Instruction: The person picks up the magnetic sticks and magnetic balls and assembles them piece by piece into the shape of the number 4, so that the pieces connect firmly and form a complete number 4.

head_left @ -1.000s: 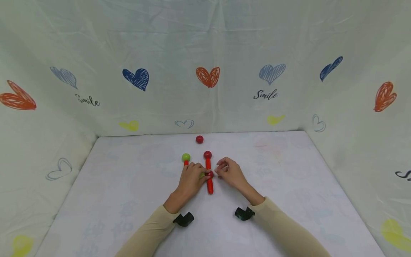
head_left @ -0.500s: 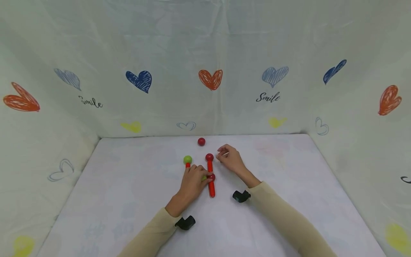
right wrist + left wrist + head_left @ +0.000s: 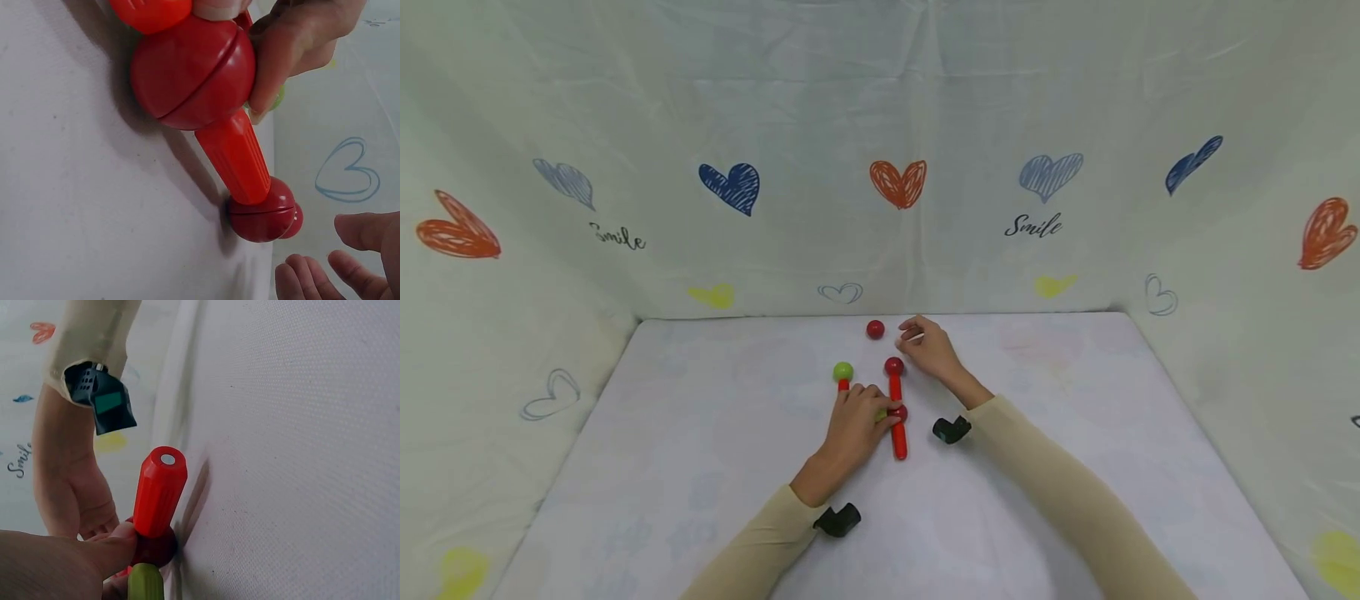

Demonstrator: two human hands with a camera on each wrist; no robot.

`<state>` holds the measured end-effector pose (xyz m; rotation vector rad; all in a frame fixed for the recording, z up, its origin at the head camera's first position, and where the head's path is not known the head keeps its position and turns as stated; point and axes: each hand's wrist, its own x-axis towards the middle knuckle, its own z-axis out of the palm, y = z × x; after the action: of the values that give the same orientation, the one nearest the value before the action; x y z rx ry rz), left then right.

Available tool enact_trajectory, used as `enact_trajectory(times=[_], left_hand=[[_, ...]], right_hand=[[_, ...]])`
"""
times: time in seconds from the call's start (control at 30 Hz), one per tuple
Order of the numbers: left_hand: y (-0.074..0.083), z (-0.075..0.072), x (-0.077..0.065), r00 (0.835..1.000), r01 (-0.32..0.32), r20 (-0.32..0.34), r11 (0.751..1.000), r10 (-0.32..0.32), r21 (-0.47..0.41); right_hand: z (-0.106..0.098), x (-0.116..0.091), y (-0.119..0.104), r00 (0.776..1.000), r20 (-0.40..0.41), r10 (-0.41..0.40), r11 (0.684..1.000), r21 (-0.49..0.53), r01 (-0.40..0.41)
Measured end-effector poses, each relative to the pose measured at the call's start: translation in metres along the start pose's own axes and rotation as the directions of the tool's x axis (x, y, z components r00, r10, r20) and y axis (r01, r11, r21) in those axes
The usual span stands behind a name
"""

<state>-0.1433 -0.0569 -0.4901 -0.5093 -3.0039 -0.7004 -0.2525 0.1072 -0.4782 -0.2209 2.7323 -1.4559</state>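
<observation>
My left hand [image 3: 855, 422] pinches a dark red ball [image 3: 194, 75] between thumb and fingers. From that ball a red rod [image 3: 161, 494] with a silver end spot points toward me, and another red rod [image 3: 240, 156] leads away to a second red ball [image 3: 894, 367]. A green rod [image 3: 145, 582] meets the pinched ball from the left, mostly hidden by the hand. Left of these, a green ball [image 3: 843, 372] tops a red rod [image 3: 843, 385] partly covered by my fingers. My right hand [image 3: 931, 347], fingers loosely bent and holding nothing, hovers right of a loose red ball [image 3: 876, 330].
The pieces lie on a white-covered table [image 3: 700, 467]. A pale curtain [image 3: 805, 100] printed with hearts rises behind the table and along both sides. Dark cameras sit at both wrists, such as the right wrist camera [image 3: 951, 430].
My right hand has moved away from beside the pinched ball, forward and slightly left, toward the loose red ball. My left hand keeps its pinch on the red ball and stays in place.
</observation>
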Motion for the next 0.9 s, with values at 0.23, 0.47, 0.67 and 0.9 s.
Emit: enact_trajectory(times=[0.23,0.47,0.67,0.9], left_hand=[[0.001,-0.001,-0.001,1.000,-0.012,0.001,1.000,0.012,-0.009],[0.000,-0.001,-0.001,1.000,-0.011,-0.010,1.000,0.011,-0.011],[-0.001,0.000,-0.002,0.999,-0.033,-0.021,0.999,0.033,0.005],[-0.001,-0.001,-0.001,0.999,-0.037,-0.022,0.999,0.037,0.001]], right_hand=[[0.004,0.015,-0.005,0.999,0.031,0.014,1.000,-0.012,-0.014],[0.013,0.028,-0.007,0.997,0.064,0.031,0.999,-0.046,-0.028],[0.019,0.034,-0.012,0.996,0.078,0.046,0.995,-0.088,-0.039],[0.024,0.044,-0.012,0.994,0.106,0.025,0.989,-0.150,-0.009]])
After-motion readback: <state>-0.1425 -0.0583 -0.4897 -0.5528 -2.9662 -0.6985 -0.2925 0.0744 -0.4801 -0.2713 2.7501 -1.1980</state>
